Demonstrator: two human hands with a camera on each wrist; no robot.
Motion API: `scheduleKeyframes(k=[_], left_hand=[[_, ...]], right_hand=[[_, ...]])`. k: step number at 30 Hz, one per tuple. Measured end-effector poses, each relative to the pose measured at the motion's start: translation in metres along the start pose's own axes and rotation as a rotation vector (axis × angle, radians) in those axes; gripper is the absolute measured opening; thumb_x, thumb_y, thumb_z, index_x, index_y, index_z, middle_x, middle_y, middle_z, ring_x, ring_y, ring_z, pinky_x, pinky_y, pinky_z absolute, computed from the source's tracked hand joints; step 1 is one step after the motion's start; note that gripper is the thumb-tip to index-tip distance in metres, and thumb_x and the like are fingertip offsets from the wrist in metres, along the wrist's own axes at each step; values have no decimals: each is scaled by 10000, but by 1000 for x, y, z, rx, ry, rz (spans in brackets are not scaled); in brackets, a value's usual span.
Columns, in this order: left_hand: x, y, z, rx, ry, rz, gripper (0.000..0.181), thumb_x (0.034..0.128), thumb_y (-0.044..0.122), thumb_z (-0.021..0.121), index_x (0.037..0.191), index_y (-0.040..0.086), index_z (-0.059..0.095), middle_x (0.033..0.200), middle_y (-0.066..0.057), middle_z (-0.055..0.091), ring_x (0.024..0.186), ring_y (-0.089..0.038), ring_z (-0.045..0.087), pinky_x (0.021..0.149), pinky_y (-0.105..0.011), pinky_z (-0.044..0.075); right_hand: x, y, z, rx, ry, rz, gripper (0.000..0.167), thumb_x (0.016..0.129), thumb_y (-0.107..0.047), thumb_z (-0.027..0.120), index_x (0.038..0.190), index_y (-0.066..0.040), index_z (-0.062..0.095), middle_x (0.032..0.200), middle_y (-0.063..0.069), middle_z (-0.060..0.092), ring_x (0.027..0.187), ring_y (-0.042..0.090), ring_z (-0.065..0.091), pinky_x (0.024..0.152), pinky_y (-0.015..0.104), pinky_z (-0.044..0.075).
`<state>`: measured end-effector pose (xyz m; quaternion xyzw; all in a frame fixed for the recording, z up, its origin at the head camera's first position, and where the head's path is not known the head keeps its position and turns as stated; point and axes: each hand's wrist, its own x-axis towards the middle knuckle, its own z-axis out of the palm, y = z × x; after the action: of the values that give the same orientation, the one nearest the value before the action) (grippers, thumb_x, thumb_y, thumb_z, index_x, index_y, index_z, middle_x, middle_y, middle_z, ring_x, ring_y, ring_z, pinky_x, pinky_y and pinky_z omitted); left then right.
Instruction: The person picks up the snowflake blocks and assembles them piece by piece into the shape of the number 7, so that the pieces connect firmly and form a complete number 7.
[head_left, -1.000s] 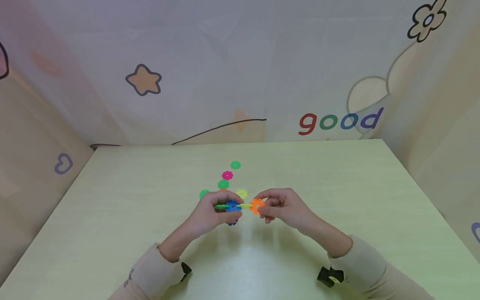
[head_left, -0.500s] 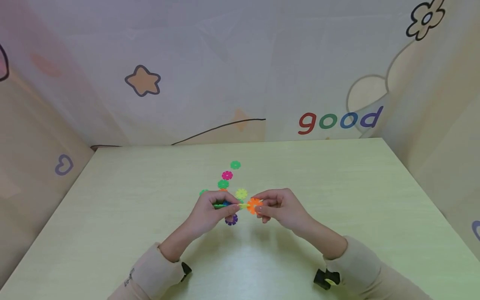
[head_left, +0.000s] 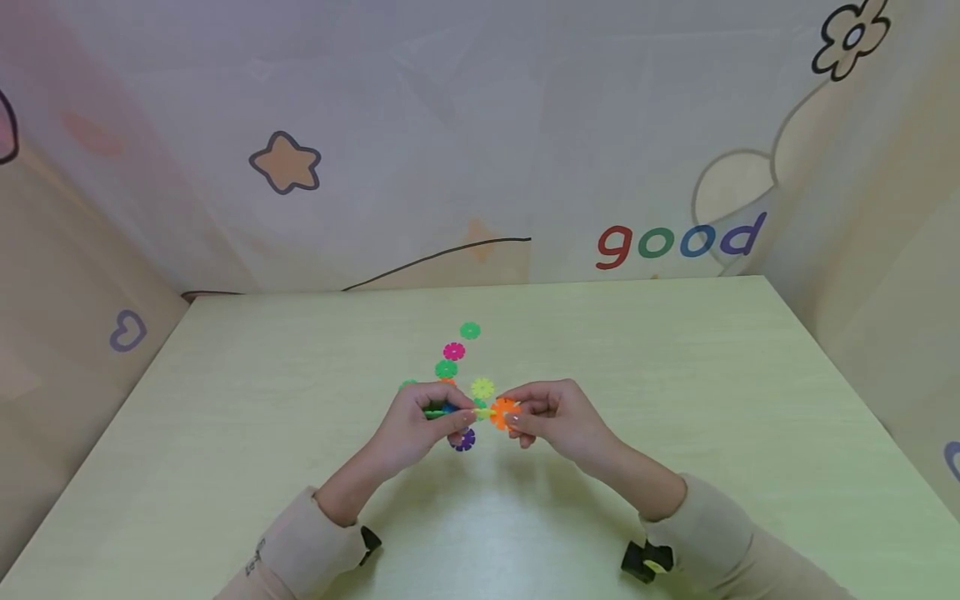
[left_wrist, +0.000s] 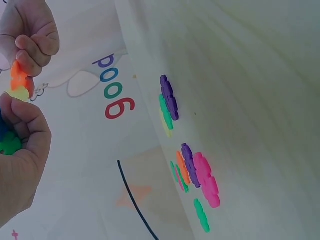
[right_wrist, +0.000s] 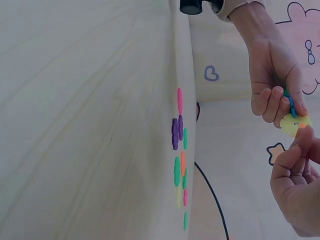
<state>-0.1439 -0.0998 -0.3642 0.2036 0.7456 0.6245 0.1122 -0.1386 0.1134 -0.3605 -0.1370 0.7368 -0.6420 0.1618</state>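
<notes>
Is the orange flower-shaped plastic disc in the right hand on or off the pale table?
Off: the right hand pinches the orange disc; the left wrist view shows it apart from the table.

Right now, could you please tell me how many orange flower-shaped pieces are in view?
2: one orange piece is in the right hand; the second orange piece lies on the table, partly behind the left hand in the head view. Others could be hidden.
</notes>
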Motion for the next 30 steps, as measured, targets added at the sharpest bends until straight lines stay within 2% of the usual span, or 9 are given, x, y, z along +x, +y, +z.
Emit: scheduleKeyframes(k=[9,16,19,24,30], left_hand=[[0,0,1,-11,7,5,67,826,-15,630,873,-58,650,752,-91,584,580,-154,555,599,-255,521],[-1,-1,0,-26,5,16,69,831,-18,623,872,-68,646,796,-280,560,575,-144,555,601,-259,524],[-1,-2,0,-34,4,18,69,832,-21,621,871,-73,645,808,-315,548,575,-141,554,601,-259,523],[0,-2,0,-35,-3,29,73,832,-23,620,873,-79,643,805,-309,551,575,-138,553,598,-255,521],[0,-4,-1,-36,-12,43,86,831,-16,623,871,-91,638,775,-236,565,572,-138,552,594,-255,517]], right_hand=[[0,-1,2,8,20,14,262,838,19,611,1083,111,593,763,132,646,574,137,554,632,243,519],[1,-1,4,22,20,2,250,837,41,601,1071,128,589,726,89,639,558,124,545,613,237,516],[1,0,5,27,18,-5,245,835,52,597,1065,136,588,719,83,638,551,121,540,602,232,512],[2,0,6,32,18,-12,240,829,60,597,1054,143,589,715,82,639,542,119,537,588,227,508],[2,-1,7,39,6,-20,242,830,57,598,1055,145,585,698,79,630,540,117,538,581,225,504]])
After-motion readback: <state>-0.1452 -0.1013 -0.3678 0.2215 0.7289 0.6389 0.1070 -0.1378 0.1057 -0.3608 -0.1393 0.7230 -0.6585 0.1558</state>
